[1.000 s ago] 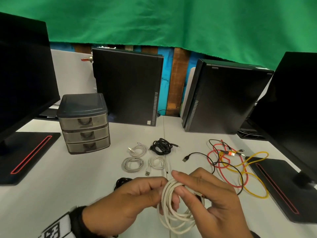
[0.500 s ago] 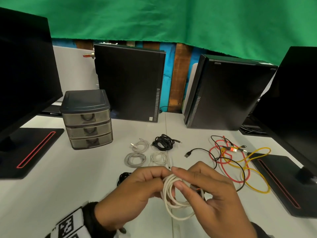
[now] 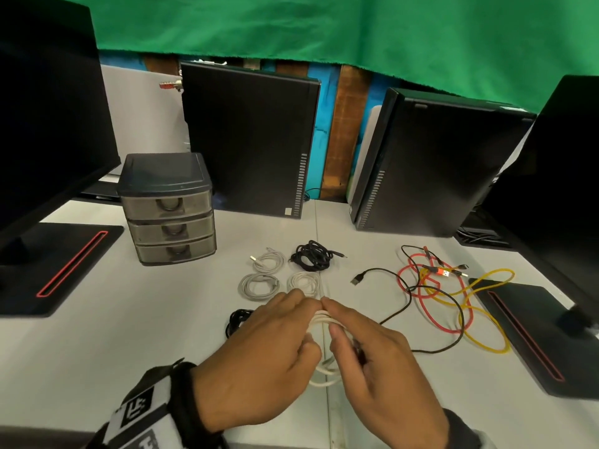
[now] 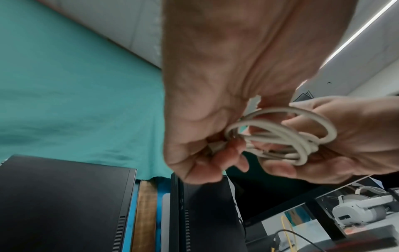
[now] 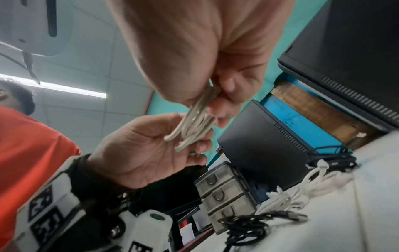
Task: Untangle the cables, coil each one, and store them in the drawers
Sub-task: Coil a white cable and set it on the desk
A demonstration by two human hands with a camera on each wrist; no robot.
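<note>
Grey worktop [image 3: 97,335]: one three-drawer unit [image 3: 168,210] upper left, five coiled cables mid-frame, three loose tangled cables [image 3: 453,296] right; low centre, left hand [image 3: 259,354] and right hand [image 3: 382,361] both grip one white coil [image 3: 322,319]

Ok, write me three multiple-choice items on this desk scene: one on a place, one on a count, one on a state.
1. Where does the drawer unit stand?
A. Left of the coiled cables
B. Beside the yellow cable
C. On a computer tower

2. How many drawers has it?
A. Two
B. Three
C. Five

3. How is the white cable?
A. Flat on the desk
B. In a drawer
C. Looped, held by left hand and right hand

Answers: A, it stands left of the small coils; B, three fronts are stacked; C, both hands grip its loops.
</note>
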